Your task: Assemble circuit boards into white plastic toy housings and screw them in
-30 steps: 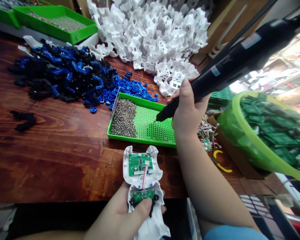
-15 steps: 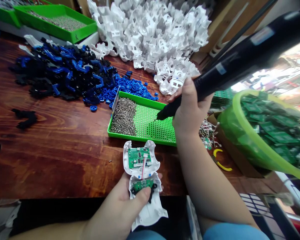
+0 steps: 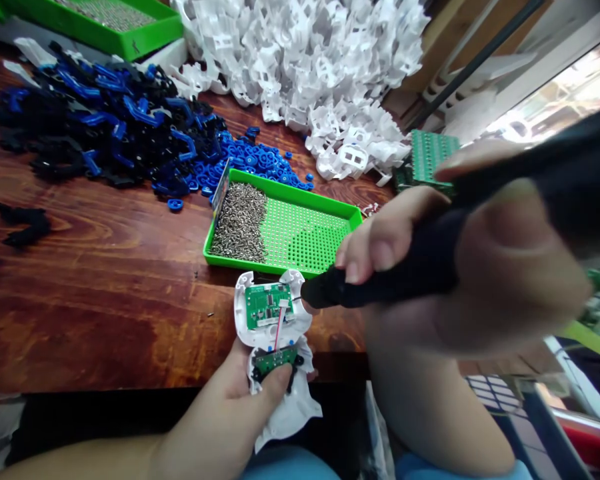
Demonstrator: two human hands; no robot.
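Note:
My left hand (image 3: pixel 230 403) is closed around the lower half of an opened white plastic housing (image 3: pixel 293 417), its thumb pressing near a small green circuit board (image 3: pixel 266 361) and black part. The upper half holds a larger green circuit board (image 3: pixel 260 307). A thin wire lead (image 3: pixel 279 327) joins the two boards. My right hand (image 3: pixel 520 280), blurred, grips a black electric screwdriver (image 3: pixel 400 287). The bit points left at the right edge of the upper half; I cannot tell whether it touches.
Beyond the housing lies a green perforated tray (image 3: pixel 305 243) with small screws (image 3: pixel 240 223) at its left end. Behind are piles of blue and black parts (image 3: pixel 115 127) and white shells (image 3: pixel 300 60). Green boards (image 3: pixel 433 157) stand at right. A loose black part (image 3: pixel 23 223) lies at left.
My right hand has brought the screwdriver down and closer, its tip moving from above the tray to the housing's upper right edge. My left hand still holds the housing. The view has shifted slightly.

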